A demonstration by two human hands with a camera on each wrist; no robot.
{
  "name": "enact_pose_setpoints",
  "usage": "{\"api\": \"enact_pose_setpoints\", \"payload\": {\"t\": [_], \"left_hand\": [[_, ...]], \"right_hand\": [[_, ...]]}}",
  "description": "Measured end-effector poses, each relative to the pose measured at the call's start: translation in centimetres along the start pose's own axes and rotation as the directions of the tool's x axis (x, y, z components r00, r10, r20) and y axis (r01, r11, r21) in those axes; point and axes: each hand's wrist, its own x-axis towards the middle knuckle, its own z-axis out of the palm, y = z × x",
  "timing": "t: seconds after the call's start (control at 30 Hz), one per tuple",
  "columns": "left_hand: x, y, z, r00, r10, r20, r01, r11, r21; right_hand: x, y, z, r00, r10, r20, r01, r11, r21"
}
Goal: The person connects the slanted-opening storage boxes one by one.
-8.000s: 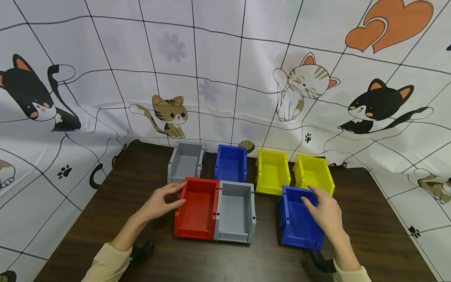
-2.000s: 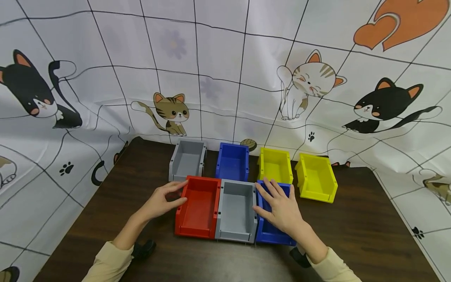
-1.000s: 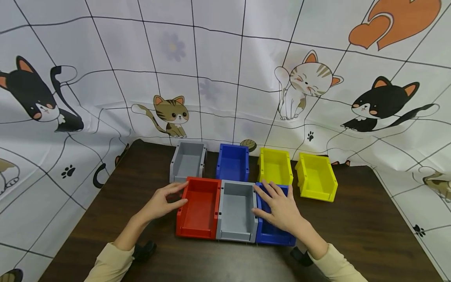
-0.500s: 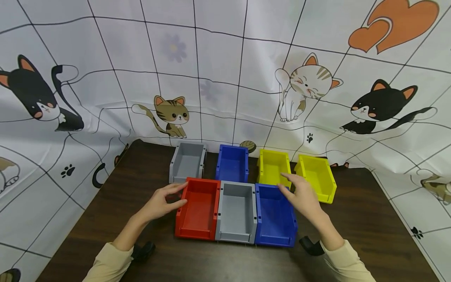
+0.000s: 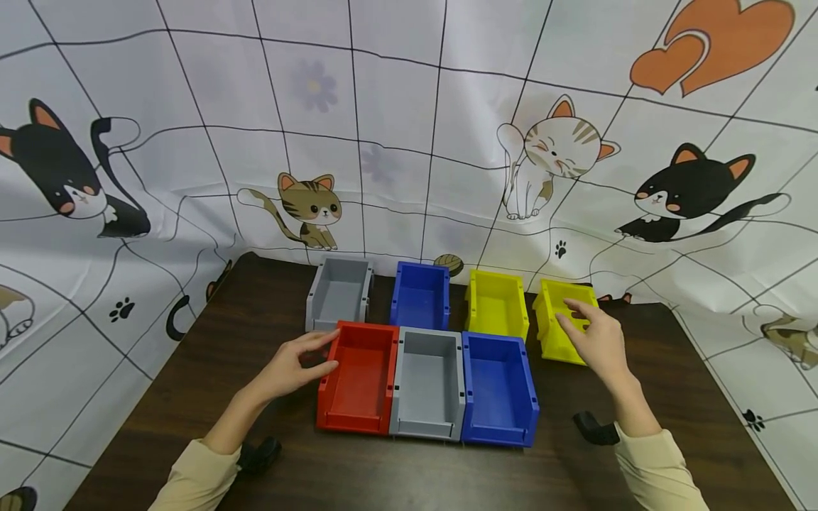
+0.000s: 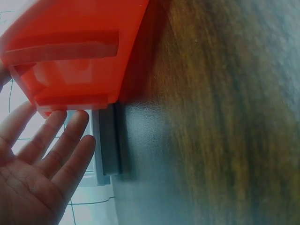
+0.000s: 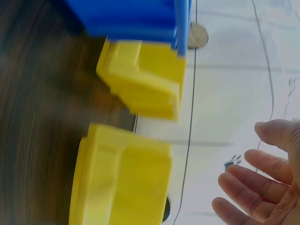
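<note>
My left hand rests at the left side of a red storage bin, fingertips at its rim. In the left wrist view the fingers are fairly straight against the bin's edge. A grey bin and a blue bin stand side by side to the right of the red one, forming a front row. My right hand hovers over the right-hand yellow bin, thumb and fingers spread with nothing between them. The right wrist view shows its relaxed fingers apart from the yellow bins.
Behind the front row stand another grey bin, another blue bin and a second yellow bin. All are on a dark wooden table. A white cloth with printed cats hangs behind and at the sides.
The right hand brought the front blue bin leftward against the grey bin, pressed there, then let go and moved right, over the right yellow bin. The left hand has stayed at the red bin.
</note>
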Motion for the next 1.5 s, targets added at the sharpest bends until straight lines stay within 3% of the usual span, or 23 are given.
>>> {"api": "enact_pose_setpoints", "payload": {"t": [0.3, 0.5, 0.77, 1.03, 1.13, 1.37, 1.5], "left_hand": [[0.0, -0.2, 0.0, 1.000, 0.001, -0.001, -0.001, 1.000, 0.000], [0.0, -0.2, 0.0, 1.000, 0.009, -0.004, -0.009, 1.000, -0.004], [0.0, -0.2, 0.0, 1.000, 0.026, -0.011, -0.027, 1.000, -0.005], [0.0, -0.1, 0.0, 0.999, 0.037, -0.012, -0.037, 0.999, -0.021], [0.0, -0.1, 0.0, 0.999, 0.030, -0.011, -0.031, 0.999, -0.025], [0.0, -0.1, 0.0, 1.000, 0.017, -0.009, -0.018, 1.000, -0.020], [0.0, -0.1, 0.0, 1.000, 0.017, -0.009, -0.017, 1.000, -0.016]], "right_hand": [[0.5, 3.4, -0.6, 0.998, 0.060, -0.022, -0.060, 0.998, -0.012], [0.9, 5.7, -0.7, 0.985, 0.169, -0.044, -0.171, 0.984, -0.045], [1.2, 8.0, -0.6, 0.941, 0.337, 0.007, -0.337, 0.941, -0.038], [1.8, 9.6, 0.1, 0.856, 0.514, 0.058, -0.517, 0.853, 0.071], [2.0, 10.5, 0.6, 0.836, 0.546, 0.056, -0.548, 0.831, 0.089], [1.9, 13.9, 1.9, 0.828, 0.551, 0.105, -0.561, 0.820, 0.112], [1.9, 13.5, 2.0, 0.813, 0.567, 0.134, -0.581, 0.805, 0.120]]}}
